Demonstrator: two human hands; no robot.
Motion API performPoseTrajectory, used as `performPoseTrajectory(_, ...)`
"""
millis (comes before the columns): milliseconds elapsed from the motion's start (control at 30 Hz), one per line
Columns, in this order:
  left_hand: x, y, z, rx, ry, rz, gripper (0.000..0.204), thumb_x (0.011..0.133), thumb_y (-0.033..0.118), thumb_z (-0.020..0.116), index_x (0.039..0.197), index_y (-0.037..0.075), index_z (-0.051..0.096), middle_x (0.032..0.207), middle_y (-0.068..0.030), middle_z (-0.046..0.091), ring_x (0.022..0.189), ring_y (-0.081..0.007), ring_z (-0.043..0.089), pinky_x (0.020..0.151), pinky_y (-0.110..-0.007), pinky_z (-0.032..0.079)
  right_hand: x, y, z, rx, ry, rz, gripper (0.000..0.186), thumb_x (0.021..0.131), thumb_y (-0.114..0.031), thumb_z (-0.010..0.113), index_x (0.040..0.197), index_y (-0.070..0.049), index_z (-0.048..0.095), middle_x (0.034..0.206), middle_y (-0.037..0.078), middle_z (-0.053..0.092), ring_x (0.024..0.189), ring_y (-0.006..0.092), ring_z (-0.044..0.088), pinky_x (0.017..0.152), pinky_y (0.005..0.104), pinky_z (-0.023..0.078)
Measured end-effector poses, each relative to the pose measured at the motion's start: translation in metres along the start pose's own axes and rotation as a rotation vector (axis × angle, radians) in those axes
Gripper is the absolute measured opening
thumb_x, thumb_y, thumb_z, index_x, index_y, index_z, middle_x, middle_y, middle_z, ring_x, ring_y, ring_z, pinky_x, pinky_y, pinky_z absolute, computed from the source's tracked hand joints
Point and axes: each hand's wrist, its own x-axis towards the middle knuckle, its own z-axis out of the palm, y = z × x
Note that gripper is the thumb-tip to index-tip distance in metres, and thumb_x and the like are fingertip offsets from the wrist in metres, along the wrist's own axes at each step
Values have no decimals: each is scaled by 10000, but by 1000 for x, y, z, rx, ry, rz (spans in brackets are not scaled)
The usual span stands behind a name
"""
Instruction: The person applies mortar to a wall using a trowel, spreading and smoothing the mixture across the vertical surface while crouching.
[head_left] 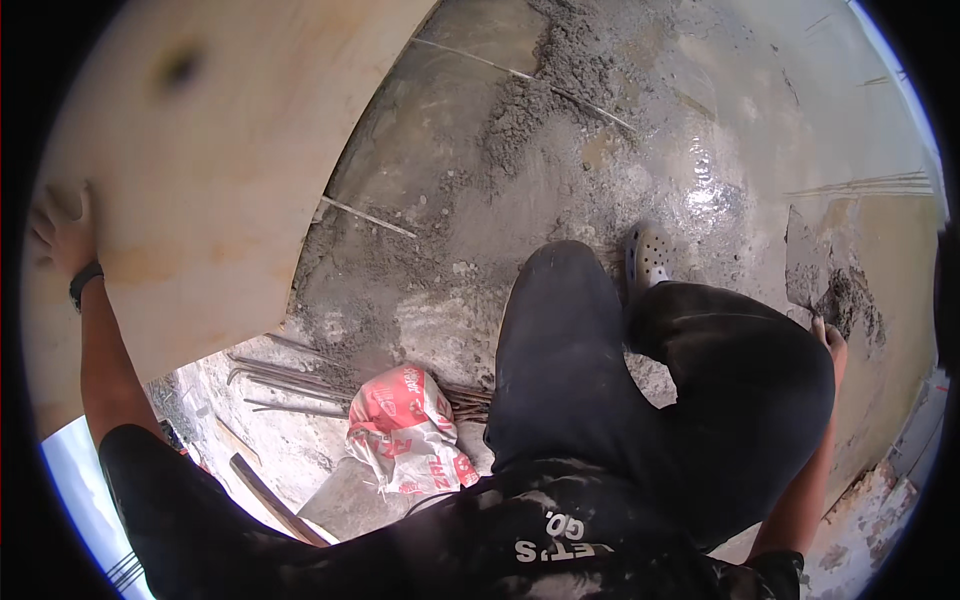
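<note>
My left hand (pixel 70 235) lies flat with spread fingers against a large pale plywood sheet (pixel 230 170) at the left. A dark band circles that wrist. At the right, past my bent knee, my right hand (pixel 832 345) is closed around the handle of a trowel (pixel 803 262). Its grey blade is against the smooth wet surface, beside a rough patch of dark mortar (pixel 850 300). My leg hides part of the right forearm, and the handle is mostly covered by the fingers.
A crumpled red and white bag (pixel 400 425) lies near my left leg, beside several thin metal rods (pixel 290 380). Loose wet mortar (pixel 550 100) is heaped ahead. A clog (pixel 650 250) is on my foot. A wooden strip (pixel 270 500) lies at the lower left.
</note>
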Motion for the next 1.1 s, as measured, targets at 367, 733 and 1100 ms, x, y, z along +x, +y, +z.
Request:
performPoseTrajectory(367,40,40,6,-24,-407,-336,996,795,775,687,1578,205,458,1658,-273,295,1542,-454,264,1206,-618,280,16,107,135,533,-169,101,518,1019,-464,632,936,44,697,777,52,661,661,143,565,634,324,472)
performPoseTrajectory(733,2,548,-366,-1452,-1117,-118,432,886,412,729,1186,102,744,1250,-127,728,1133,-345,679,975,-447,536,50,121,158,611,-99,251,529,1027,-465,609,947,49,704,788,81,683,677,157,592,652,333,484)
performPoseTrajectory(1100,-41,630,-435,-1613,-1346,2,362,1008,385,595,1124,69,731,980,-126,748,947,-313,684,1056,-429,416,71,129,164,621,-100,278,542,1035,-466,586,958,55,712,799,111,706,693,172,619,671,342,495)
